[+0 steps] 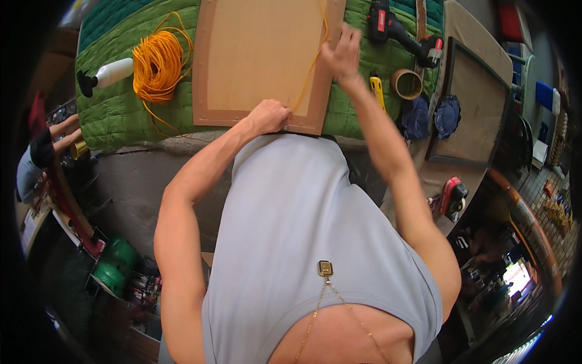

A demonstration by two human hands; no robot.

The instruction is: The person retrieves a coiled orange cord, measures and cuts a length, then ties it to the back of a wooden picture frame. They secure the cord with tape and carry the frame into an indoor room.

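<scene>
A panel (260, 60) with a brown border lies on a green quilted cover in front of me. An orange cord (309, 77) runs along the panel's right part, from its far end down to my left hand (271, 117). That hand is closed at the panel's near edge, with the cord coming out beside its curled fingers. My right hand (343, 56) is over the panel's right border, fingers stretched out and slightly blurred. Its thumb side is beside the cord; whether it touches it I cannot tell. A coil of the same orange cord (157, 68) lies left of the panel.
Left of the coil lies a white spray bottle (115, 73). To the right are a cordless drill (388, 27), a yellow utility knife (376, 88), a cardboard tube (406, 84), blue cloth (447, 116) and a dark frame (473, 103). Another person (36, 161) is at far left.
</scene>
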